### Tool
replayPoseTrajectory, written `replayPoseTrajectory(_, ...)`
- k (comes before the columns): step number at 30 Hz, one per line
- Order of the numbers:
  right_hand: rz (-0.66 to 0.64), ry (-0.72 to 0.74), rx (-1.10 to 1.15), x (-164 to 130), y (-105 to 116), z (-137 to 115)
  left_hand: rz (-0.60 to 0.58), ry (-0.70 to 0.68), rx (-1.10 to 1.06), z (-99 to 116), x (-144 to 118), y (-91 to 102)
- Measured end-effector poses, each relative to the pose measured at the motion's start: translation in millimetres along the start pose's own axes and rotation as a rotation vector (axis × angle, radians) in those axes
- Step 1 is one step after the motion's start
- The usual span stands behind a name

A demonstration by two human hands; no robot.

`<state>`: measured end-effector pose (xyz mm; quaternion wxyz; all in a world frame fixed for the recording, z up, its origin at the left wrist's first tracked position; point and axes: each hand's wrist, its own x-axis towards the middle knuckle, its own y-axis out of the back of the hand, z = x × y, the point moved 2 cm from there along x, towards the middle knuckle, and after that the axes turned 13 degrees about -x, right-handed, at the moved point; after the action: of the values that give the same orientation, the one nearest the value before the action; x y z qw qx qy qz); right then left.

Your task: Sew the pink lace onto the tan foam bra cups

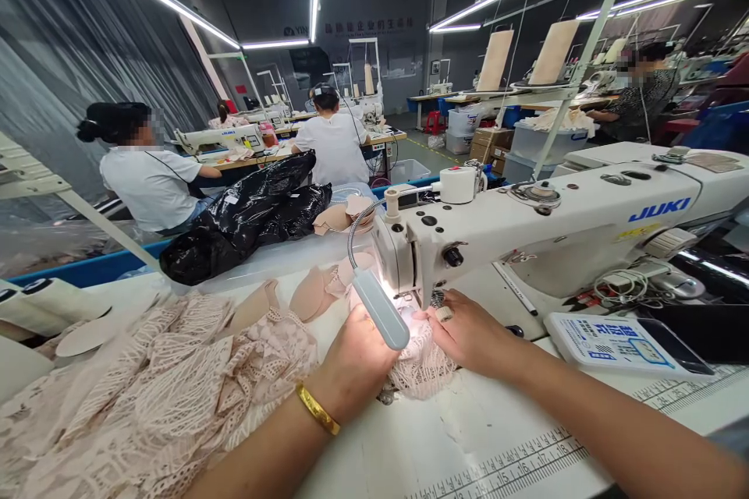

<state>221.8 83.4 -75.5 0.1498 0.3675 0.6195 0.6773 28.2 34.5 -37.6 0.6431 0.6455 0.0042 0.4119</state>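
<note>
A pale pink lace piece (426, 368) lies under the needle end of the white sewing machine (497, 210), lit by a small grey lamp (381, 310) on a bendy neck. From the left, my left hand (360, 355) grips the lace; the lamp head hides part of its fingers. My right hand (477, 337) pinches the lace's right edge close to the presser foot, which is mostly hidden. Beige bra cups (313, 292) rest behind my left hand. A large heap of pink lace (181, 382) spreads over the table to the left.
Black plastic bags (251, 210) lie beyond the table. Thread cones (52, 308) stand at far left. A white box with blue print (629, 343) and a marker pen (515, 288) lie to the right. Printed ruler marks (509, 468) run along the front. Co-workers (336, 144) sit at other machines.
</note>
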Motion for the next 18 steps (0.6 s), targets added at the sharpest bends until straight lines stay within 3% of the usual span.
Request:
replayPoseTrajectory(4,0.013,-0.003,0.006,-5,-1,1,-0.077,0.045,-0.122,-6,-7,3.5)
replayPoseTrajectory(9,0.159,0.119,0.021,-12,6,-11,-0.3,0.286,-0.185,-11,-11,11.6)
replayPoseTrajectory(13,0.157,0.301,0.116,-11,12,-29,-0.283,0.333,-0.321,-6,-8,12.8)
replayPoseTrajectory(15,0.143,0.286,0.065,-8,8,-29,-0.308,0.306,-0.408,-1,-8,14.2)
replayPoseTrajectory(18,0.089,0.207,-0.096,-6,-3,-19,-0.402,0.337,-0.343,3,-12,18.2)
